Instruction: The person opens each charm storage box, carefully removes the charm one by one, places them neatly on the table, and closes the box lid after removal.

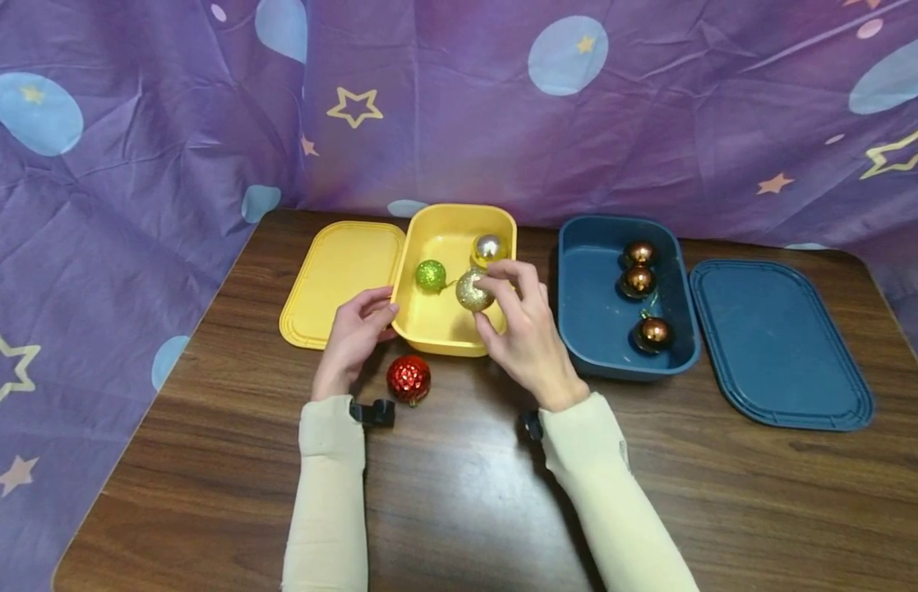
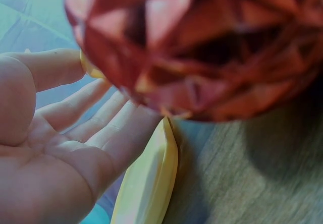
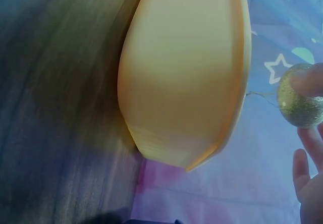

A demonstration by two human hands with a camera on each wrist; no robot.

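Between thumb and fingers, my right hand (image 1: 531,341) pinches a gold glitter Christmas ball (image 1: 471,291) over the yellow container (image 1: 453,342). The right wrist view shows the gold bauble (image 3: 299,103) above the rim, a thin thread trailing from it. At the container's left wall rests my left hand (image 1: 352,339), its thumb at the rim and its fingers fairly straight. A green glitter ball (image 1: 431,275) and a shiny silver ball (image 1: 487,246) lie inside. Just right of the left wrist, a red faceted ball (image 1: 409,379) sits on the table; it looms large in the left wrist view.
To the left lies a yellow lid (image 1: 343,279), partly behind the left hand. A blue container (image 1: 588,321) on the right holds three shiny brown balls, one of them (image 1: 653,334) near the front. Beside it is a blue lid (image 1: 784,345). A purple cloth hangs behind the wooden table (image 1: 444,493).
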